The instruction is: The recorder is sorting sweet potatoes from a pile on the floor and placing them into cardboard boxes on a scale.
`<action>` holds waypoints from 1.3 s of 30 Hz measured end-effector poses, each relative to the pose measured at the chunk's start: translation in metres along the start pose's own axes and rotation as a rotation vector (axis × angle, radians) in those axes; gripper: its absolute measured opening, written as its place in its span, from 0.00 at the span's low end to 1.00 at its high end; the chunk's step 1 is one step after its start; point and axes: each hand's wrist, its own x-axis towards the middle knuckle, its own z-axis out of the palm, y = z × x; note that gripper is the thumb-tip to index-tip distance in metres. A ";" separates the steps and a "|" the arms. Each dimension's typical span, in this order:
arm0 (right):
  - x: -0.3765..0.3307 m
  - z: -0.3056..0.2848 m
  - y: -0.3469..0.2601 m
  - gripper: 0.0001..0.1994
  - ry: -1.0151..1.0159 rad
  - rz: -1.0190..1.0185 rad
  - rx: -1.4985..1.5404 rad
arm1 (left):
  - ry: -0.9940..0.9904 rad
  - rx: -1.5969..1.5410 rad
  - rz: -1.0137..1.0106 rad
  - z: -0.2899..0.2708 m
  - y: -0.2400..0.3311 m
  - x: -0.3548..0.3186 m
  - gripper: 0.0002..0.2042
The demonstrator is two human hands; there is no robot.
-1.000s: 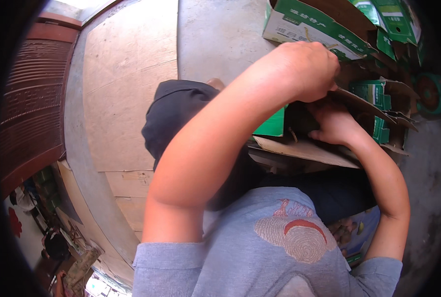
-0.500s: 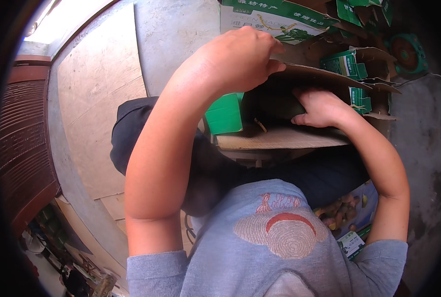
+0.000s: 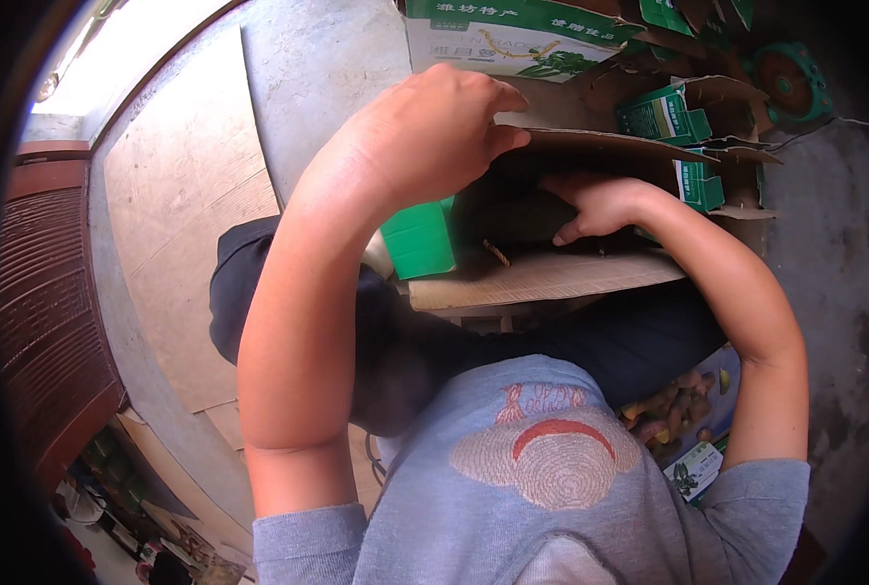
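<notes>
An open cardboard box (image 3: 551,280) lies in front of me, its inside mostly in deep shadow. My left hand (image 3: 444,127) is bent over the far left part of the box, thumb and fingers curled at the edge of its upper panel (image 3: 610,144). My right hand (image 3: 605,203) reaches inside from the right. Its thumb and fingers are curved around a dark rounded shape too dim to make out, and the fingertips fade into shadow. A green end flap (image 3: 420,239) sticks out at the box's left, and a yellow cord (image 3: 496,253) lies inside.
A white and green printed carton (image 3: 512,39) with a cord handle stands beyond. Further open green cartons (image 3: 663,115) are at right, near a round green-rimmed device (image 3: 790,83). Flat cardboard (image 3: 186,224) covers floor at left, beside a brown slatted door (image 3: 49,292).
The view has shifted slightly, so the box appears further left and lower. My right hand has moved a little to the left inside the box. My left hand stays at the panel edge.
</notes>
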 end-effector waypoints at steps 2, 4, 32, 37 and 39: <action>0.007 0.011 0.016 0.43 0.042 -0.037 0.059 | 0.007 0.004 0.009 0.000 0.000 0.000 0.14; 0.015 0.026 0.028 0.43 0.186 -0.045 -0.142 | 0.007 0.009 0.002 0.001 0.002 0.001 0.14; -0.235 0.063 0.069 0.18 1.134 -0.052 0.775 | 0.180 -0.212 -0.092 0.011 -0.003 -0.007 0.19; -0.259 0.097 0.105 0.11 1.346 -0.236 1.227 | 0.157 -0.188 -0.109 0.004 -0.016 -0.009 0.19; -0.263 0.108 0.114 0.10 1.377 -0.244 1.303 | 0.154 -0.220 -0.124 0.005 -0.017 -0.007 0.19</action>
